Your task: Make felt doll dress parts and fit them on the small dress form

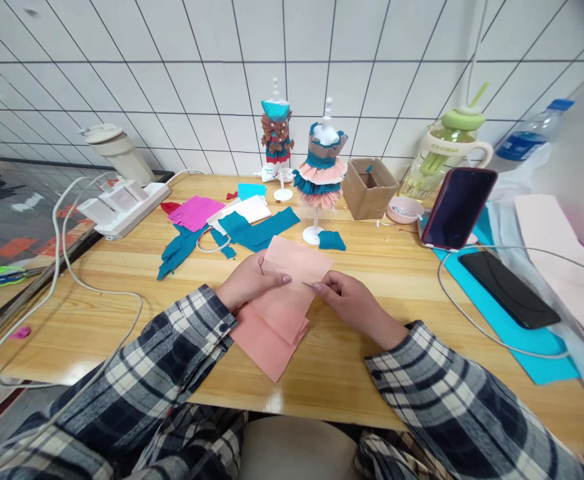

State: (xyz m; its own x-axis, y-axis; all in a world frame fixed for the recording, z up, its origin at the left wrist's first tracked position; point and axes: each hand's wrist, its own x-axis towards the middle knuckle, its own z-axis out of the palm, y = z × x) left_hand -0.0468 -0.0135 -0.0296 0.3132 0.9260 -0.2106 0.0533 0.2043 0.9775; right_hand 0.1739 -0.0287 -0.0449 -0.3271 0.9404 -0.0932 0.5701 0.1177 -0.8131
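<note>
My left hand point(247, 281) is closed on a piece of pink crepe paper point(298, 261), the thumb lying on top. At the paper's right edge, my right hand point(348, 300) pinches a thin dark needle point(307, 285) whose tip points left across the paper. Below, folded pink crepe paper point(266, 348) lies on the table under the held piece. Behind my hands stands a small white dress form point(328, 133) in ruffled teal and pink paper. A teal paper square point(332, 240) rests by its base.
A second dressed form point(276, 133), cardboard box point(367, 193) and pink bowl point(405, 210) stand at the back. Teal scraps point(257, 230) and magenta paper point(197, 212) lie left. To the right are a propped phone point(457, 208), a black phone point(508, 288) and a cable. A power strip point(127, 210) sits left.
</note>
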